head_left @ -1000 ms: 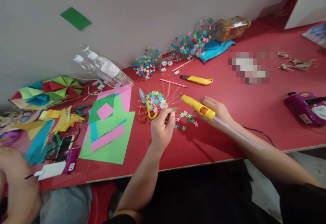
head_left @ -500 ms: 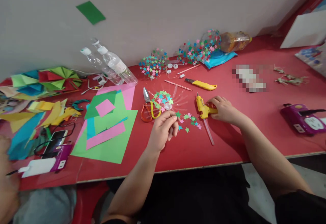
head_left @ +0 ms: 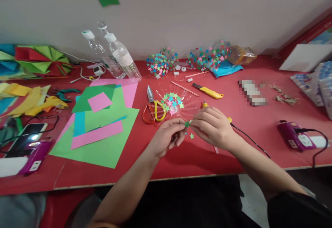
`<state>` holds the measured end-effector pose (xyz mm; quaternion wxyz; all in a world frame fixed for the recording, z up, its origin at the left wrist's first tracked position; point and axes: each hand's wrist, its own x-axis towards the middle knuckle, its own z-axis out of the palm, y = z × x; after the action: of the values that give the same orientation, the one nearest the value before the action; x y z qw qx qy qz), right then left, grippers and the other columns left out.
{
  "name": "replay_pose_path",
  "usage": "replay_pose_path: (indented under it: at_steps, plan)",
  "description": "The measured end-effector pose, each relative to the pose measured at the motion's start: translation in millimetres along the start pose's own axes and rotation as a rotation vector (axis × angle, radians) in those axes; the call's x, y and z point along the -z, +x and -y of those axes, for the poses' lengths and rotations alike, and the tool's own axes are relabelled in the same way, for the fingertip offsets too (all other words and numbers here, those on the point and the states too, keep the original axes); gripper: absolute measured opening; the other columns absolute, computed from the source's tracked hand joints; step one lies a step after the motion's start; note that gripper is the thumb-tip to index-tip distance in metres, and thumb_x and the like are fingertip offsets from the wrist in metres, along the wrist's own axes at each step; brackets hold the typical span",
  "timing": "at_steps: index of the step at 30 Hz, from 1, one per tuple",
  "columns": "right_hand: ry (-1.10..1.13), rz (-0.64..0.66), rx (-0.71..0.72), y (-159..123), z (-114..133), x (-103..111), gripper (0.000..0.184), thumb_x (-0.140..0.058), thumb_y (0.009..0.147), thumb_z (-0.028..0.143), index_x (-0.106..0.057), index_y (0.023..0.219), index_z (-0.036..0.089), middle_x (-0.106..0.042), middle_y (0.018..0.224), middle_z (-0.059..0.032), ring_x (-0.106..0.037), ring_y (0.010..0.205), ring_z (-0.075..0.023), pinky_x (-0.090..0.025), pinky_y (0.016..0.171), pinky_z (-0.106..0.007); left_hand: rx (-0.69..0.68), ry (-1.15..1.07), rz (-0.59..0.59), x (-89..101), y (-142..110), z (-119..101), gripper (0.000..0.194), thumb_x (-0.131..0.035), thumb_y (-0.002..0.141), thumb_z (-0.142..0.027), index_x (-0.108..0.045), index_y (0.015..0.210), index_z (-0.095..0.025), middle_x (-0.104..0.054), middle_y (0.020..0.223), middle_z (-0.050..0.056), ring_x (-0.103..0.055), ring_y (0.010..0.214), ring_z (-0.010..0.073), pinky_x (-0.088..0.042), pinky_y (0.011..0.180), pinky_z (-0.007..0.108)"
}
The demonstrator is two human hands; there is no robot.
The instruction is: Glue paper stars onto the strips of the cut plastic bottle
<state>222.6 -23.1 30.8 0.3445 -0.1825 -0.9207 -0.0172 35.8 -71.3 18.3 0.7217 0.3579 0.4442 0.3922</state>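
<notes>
My left hand (head_left: pixel 169 134) pinches a small green star (head_left: pixel 187 124) between thumb and forefinger, above the red table. From the other side my right hand (head_left: pixel 214 126) closes its fingertips on the star's right edge. Under and behind the right hand lies a yellow glue gun (head_left: pixel 204 105), mostly hidden, with its clear glue stick (head_left: pixel 216 149) poking out below. Loose paper stars (head_left: pixel 192 136) lie beneath my fingers, partly covered. Just beyond the hands sits a clear spray of thin strands with a cluster of colored stars (head_left: pixel 172 100) at its middle.
Scissors (head_left: pixel 153 106) with red and yellow handles lie left of the star cluster. A yellow box cutter (head_left: pixel 209 91) and striped straws (head_left: pixel 184 88) are beyond. Colored paper sheets (head_left: pixel 103 152) spread at left, near plastic bottles (head_left: pixel 124 60). A purple power strip (head_left: pixel 295 136) sits right.
My right hand has let go of the glue gun and moved left to meet my left hand at the green star. The view has turned slightly.
</notes>
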Motion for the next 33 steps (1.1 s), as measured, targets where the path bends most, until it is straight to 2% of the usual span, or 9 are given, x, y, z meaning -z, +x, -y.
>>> replay_pose_path:
  at_steps: [9, 15, 18, 21, 23, 26, 29, 33]
  plan:
    - [0.019, 0.038, 0.039, 9.5, -7.8, -4.7, 0.011, -0.06, 0.084, 0.012, -0.064, 0.094, 0.015, -0.067, 0.086, -0.0061, -0.057, 0.079, -0.0162, -0.05, 0.077, -0.033, 0.016, -0.064, 0.018, 9.4, 3.4, -5.9, 0.016, -0.051, 0.083, -0.026, -0.054, 0.069, -0.018, -0.045, 0.038, -0.007, -0.025, 0.028, 0.0026, -0.015, 0.029, 0.013]
    - [0.021, 0.069, 0.054, 13.5, -14.4, -8.4, 0.012, -0.057, 0.085, 0.012, -0.06, 0.094, 0.019, -0.066, 0.082, -0.0035, -0.056, 0.076, -0.0154, -0.05, 0.076, -0.033, 0.009, -0.001, -0.007, 10.1, 5.7, -12.9, 0.018, -0.05, 0.084, -0.029, -0.053, 0.069, -0.019, -0.045, 0.037, -0.007, -0.022, 0.028, 0.0033, -0.013, 0.03, 0.017]
    - [0.031, 0.058, 0.027, 16.0, -21.3, -7.2, 0.01, -0.058, 0.085, 0.012, -0.059, 0.091, 0.019, -0.064, 0.076, -0.0026, -0.055, 0.07, -0.0147, -0.049, 0.069, -0.031, -0.073, 0.124, -0.106, 11.8, 2.1, -16.5, 0.02, -0.049, 0.089, -0.034, -0.059, 0.081, -0.019, -0.046, 0.038, -0.007, -0.026, 0.03, 0.0046, -0.019, 0.033, 0.018]
    - [0.062, 0.061, -0.048, 19.9, -28.9, -5.1, 0.008, -0.058, 0.085, 0.013, -0.058, 0.09, 0.019, -0.06, 0.065, 0.0001, -0.051, 0.06, -0.0127, -0.046, 0.059, -0.028, -0.127, 0.275, -0.217, 14.1, -3.2, -18.5, 0.025, -0.051, 0.091, -0.037, -0.063, 0.105, -0.019, -0.045, 0.04, -0.008, -0.035, 0.037, 0.007, -0.029, 0.04, 0.018]
    - [0.094, 0.069, -0.093, 22.0, -32.9, -5.8, 0.008, -0.058, 0.085, 0.013, -0.057, 0.09, 0.018, -0.056, 0.061, 0.0021, -0.049, 0.055, -0.0112, -0.043, 0.055, -0.027, -0.113, 0.329, -0.222, 15.6, -5.8, -18.7, 0.035, -0.053, 0.09, -0.037, -0.058, 0.12, -0.02, -0.044, 0.042, -0.008, -0.038, 0.04, 0.0084, -0.034, 0.043, 0.02]
    - [0.131, 0.097, -0.11, 22.1, -36.6, -11.9, 0.008, -0.057, 0.086, 0.013, -0.057, 0.092, 0.019, -0.054, 0.059, 0.0039, -0.047, 0.053, -0.0098, -0.04, 0.052, -0.026, -0.068, 0.332, -0.178, 17.7, -7.3, -17.5, 0.051, -0.052, 0.09, -0.034, -0.043, 0.138, -0.019, -0.044, 0.043, -0.009, -0.039, 0.04, 0.0095, -0.035, 0.043, 0.021]
    - [0.144, 0.149, -0.095, 19.4, -38.8, -20.7, 0.008, -0.055, 0.088, 0.014, -0.057, 0.093, 0.02, -0.055, 0.061, 0.0038, -0.048, 0.053, -0.0093, -0.039, 0.052, -0.026, -0.002, 0.273, -0.1, 19.9, -6.2, -15.6, 0.062, -0.051, 0.09, -0.033, -0.03, 0.147, -0.019, -0.048, 0.043, -0.008, -0.039, 0.038, 0.0093, -0.033, 0.04, 0.021]
    - [0.152, 0.193, -0.093, 17.6, -41.5, -28.5, 0.008, -0.054, 0.088, 0.014, -0.056, 0.092, 0.02, -0.058, 0.063, 0.0031, -0.05, 0.055, -0.0094, -0.039, 0.052, -0.026, 0.097, 0.137, 0.003, 23.6, -1.6, -14.1, 0.067, -0.05, 0.09, -0.033, -0.023, 0.15, -0.019, -0.052, 0.043, -0.008, -0.031, 0.031, 0.0074, -0.024, 0.032, 0.02]
